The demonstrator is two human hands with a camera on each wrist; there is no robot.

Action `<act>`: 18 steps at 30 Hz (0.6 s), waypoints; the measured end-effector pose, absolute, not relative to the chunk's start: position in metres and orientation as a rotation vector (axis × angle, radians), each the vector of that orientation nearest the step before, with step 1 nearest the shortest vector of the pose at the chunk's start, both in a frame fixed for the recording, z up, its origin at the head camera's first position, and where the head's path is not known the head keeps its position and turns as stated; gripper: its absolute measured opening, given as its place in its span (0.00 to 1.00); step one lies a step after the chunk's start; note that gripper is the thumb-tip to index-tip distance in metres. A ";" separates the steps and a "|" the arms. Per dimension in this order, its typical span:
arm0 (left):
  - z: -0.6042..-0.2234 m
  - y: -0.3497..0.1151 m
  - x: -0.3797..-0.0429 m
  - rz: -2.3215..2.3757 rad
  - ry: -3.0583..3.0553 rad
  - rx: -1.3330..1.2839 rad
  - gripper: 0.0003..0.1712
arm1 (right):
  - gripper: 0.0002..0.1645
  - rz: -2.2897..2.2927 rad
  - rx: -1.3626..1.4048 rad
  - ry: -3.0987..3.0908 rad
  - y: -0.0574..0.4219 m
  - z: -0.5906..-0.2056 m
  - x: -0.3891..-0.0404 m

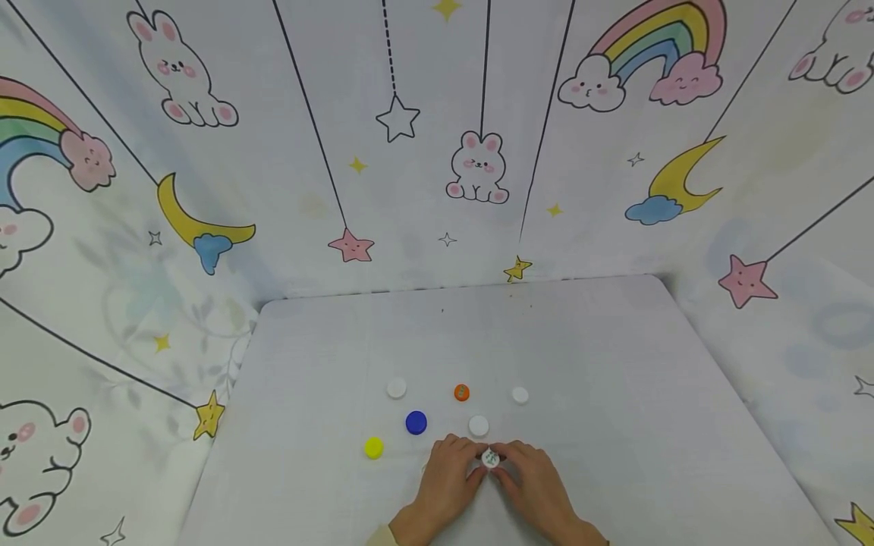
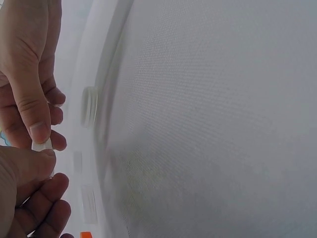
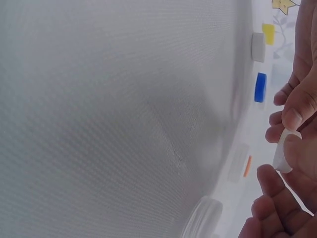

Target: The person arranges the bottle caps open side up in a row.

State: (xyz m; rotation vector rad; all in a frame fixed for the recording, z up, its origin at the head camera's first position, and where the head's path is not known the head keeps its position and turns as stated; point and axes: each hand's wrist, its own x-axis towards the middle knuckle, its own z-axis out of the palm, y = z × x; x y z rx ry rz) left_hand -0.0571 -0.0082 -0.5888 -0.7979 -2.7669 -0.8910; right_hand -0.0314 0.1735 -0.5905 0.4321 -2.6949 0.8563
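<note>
A small white bottle cap (image 1: 491, 458) with dark green marks on its top sits between both hands near the front of the table. My left hand (image 1: 448, 478) pinches it from the left, thumb and fingertips at its edge. From the other side, my right hand (image 1: 537, 484) pinches the same cap. The right wrist view shows the held cap (image 3: 284, 151) tilted, with its pale side visible. Just beyond the hands lies a white cap (image 1: 479, 426). A blue cap (image 1: 416, 422) and a yellow cap (image 1: 373, 447) lie left of the left hand.
Farther back lie an orange cap (image 1: 461, 392) with green marks, a white cap (image 1: 397, 388) and another white cap (image 1: 520, 395). In the right wrist view, a white cap (image 3: 258, 47) stands near the yellow one. A patterned cloth (image 1: 423, 205) surrounds the white table (image 1: 614, 364).
</note>
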 end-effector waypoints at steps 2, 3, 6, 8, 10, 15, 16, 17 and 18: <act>-0.589 -0.009 -0.057 -0.897 -2.765 -0.799 0.19 | 0.26 0.866 0.422 -2.704 0.173 -0.590 -0.031; -0.588 -0.009 -0.057 -0.894 -2.761 -0.800 0.19 | 0.25 0.871 0.420 -2.705 0.173 -0.590 -0.030; -0.589 -0.010 -0.057 -0.892 -2.728 -0.806 0.19 | 0.25 0.886 0.421 -2.703 0.173 -0.590 -0.030; -0.589 -0.010 -0.057 -0.891 -2.705 -0.814 0.19 | 0.24 0.897 0.429 -2.697 0.172 -0.590 -0.030; -0.590 -0.011 -0.056 -0.895 -2.687 -0.818 0.18 | 0.24 0.902 0.431 -2.698 0.172 -0.590 -0.030; -0.591 -0.011 -0.056 -0.948 -2.695 -0.816 0.17 | 0.22 0.929 0.425 -2.695 0.172 -0.590 -0.031; -0.591 -0.011 -0.056 -0.970 -2.705 -0.813 0.16 | 0.21 0.935 0.421 -2.690 0.172 -0.590 -0.030; -0.592 -0.011 -0.056 -0.998 -2.718 -0.806 0.16 | 0.21 0.942 0.419 -2.683 0.172 -0.591 -0.031; -0.592 -0.011 -0.056 -1.025 -2.728 -0.800 0.15 | 0.21 0.949 0.415 -2.674 0.172 -0.591 -0.031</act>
